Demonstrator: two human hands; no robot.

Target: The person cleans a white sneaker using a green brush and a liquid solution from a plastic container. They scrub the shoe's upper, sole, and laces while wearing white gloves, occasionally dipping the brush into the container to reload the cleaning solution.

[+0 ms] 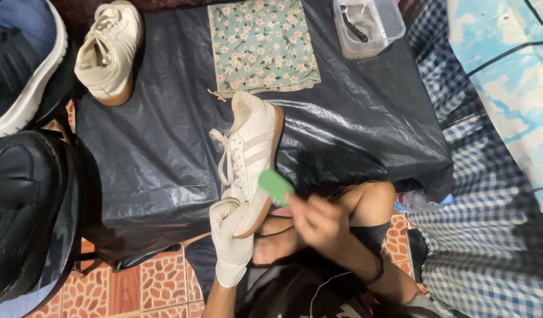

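plastic tub [370, 26], clear and rectangular with rounded corners, sat well beyond the fingers at the far edge of the black plastic sheet [153, 171]; inside it lay a dark, slim tool, too small to tell what kind. beside the tub, also far from the fingers, lay a flat fabric pouch [262, 46], pale green with a small white flower print and a thin drawstring at its near corner.

left hand [230, 238] wore a thin whitish glove, and its fingers were curled shut around the near end of a cream sneaker [251, 156]. the sneaker stretched away from those fingers across the crinkled, glossy sheet, its smooth upper facing up, pale side stripes showing, laces loose, and a tan rubber sole along its right edge.

right hand [321, 221] was bare and blurred; its fingers were closed on a small green rounded piece [276, 186], sponge-like, which touched the sneaker's side near the sole, just beside the gloved fingers.

second cream sneaker [109, 50] stood well apart, far and to the left of the fingers. black shoes [24, 206] lay left of the gloved hand, over orange patterned floor tiles [142, 288]. blue checked cloth [489, 224] spread to the right of the bare hand.
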